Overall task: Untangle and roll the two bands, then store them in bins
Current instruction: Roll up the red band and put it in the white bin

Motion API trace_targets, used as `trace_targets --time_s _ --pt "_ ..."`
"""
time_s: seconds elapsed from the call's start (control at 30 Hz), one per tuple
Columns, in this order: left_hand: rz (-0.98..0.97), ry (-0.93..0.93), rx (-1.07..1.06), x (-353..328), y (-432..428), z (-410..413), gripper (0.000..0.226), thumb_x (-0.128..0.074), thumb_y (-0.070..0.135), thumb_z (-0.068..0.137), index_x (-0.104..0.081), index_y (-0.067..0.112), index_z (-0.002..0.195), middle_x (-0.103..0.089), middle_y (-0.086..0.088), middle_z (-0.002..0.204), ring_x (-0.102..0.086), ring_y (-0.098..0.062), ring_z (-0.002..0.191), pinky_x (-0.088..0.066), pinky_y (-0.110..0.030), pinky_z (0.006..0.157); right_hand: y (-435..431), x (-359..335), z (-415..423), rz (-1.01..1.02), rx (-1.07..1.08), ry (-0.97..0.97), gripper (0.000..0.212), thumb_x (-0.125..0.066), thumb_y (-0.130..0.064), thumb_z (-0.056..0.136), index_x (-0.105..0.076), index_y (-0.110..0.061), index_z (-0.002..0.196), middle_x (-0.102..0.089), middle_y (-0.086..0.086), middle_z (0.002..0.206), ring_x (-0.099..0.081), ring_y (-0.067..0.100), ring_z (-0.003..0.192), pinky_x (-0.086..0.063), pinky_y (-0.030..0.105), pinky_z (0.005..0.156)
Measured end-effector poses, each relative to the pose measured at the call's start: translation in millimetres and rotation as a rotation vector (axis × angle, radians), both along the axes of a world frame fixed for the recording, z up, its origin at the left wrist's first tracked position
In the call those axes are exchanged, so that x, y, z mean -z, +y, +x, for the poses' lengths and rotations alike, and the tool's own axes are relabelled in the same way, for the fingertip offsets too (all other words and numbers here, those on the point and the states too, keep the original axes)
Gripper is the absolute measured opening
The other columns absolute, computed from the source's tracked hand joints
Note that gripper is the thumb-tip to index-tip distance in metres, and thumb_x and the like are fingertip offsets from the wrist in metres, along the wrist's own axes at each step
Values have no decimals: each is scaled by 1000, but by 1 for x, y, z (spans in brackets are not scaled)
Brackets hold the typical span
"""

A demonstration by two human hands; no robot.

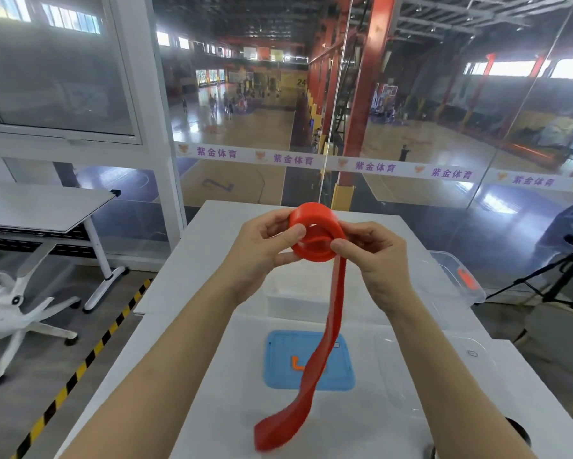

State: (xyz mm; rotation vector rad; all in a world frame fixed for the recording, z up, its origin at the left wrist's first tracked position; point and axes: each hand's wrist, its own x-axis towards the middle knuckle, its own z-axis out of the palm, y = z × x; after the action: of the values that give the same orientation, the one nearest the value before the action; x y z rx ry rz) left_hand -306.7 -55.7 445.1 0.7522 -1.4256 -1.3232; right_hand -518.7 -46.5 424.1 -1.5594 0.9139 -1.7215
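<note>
Both hands up over the table point(195, 326): left hand point(261, 250) n right hand point(374, 256) pinch the half-rolled red band point(311, 226) w/ thumbs n fingers, loose tail dangling in front of a blue lid point(278, 359). Clear bin point(457, 279) sits at the right edge, tripod point(563, 279) beyond.

Sports gym: bball courts point(235, 134) thru glass point(444, 200).

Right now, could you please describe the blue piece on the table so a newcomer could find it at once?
Start at the white table, just below the left hand and right hand holding the red band. Under the band's hanging tail lies a flat blue rectangle with rounded corners. It alone is opaque and coloured among the clear bins, and it bears an orange mark.
</note>
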Motion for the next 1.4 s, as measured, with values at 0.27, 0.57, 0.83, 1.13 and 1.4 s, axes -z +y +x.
trace_targets --time_s 0.27,0.57,0.83,1.13,1.4 --pt "-104 -607 26 -10 -8 10 55 -81 30 87 -62 26 138 -69 12 124 -67 -11 112 -50 -16 89 -4 21 -13 112 -118 131 34 -89 -12 66 -80 -17 98 -83 1 97 -79 18 94 -64 32 89" --pt "-143 -608 -65 14 -7 -18 37 -79 36 88 -68 32 124 -72 11 116 -67 -15 109 -59 -26 92 -1 49 -26 165 -77 39 33 -87 -3 71 -76 -10 102 -82 3 104 -79 23 102 -64 31 88" --pt "80 -78 -108 45 4 -36 28 -72 27 94 -72 23 121 -77 -1 115 -73 -23 112 -62 -38 92 3 71 -38 206 17 -12 36 -86 0 75 -73 2 108 -81 14 101 -80 22 94 -64 31 84" --pt "49 -521 -2 40 -4 -15 50 -82 26 88 -64 33 135 -70 18 129 -65 -1 118 -51 -23 103 3 57 -53 175 -33 227 41 -90 -2 77 -81 -32 102 -82 -6 107 -78 17 105 -62 32 97" --pt "-27 -430 -77 42 2 -37 27 -78 26 91 -71 36 115 -76 11 106 -73 -9 100 -62 -23 78 -1 49 -50 137 -77 209 31 -88 -13 77 -83 -24 106 -81 -3 115 -76 20 114 -62 37 99"
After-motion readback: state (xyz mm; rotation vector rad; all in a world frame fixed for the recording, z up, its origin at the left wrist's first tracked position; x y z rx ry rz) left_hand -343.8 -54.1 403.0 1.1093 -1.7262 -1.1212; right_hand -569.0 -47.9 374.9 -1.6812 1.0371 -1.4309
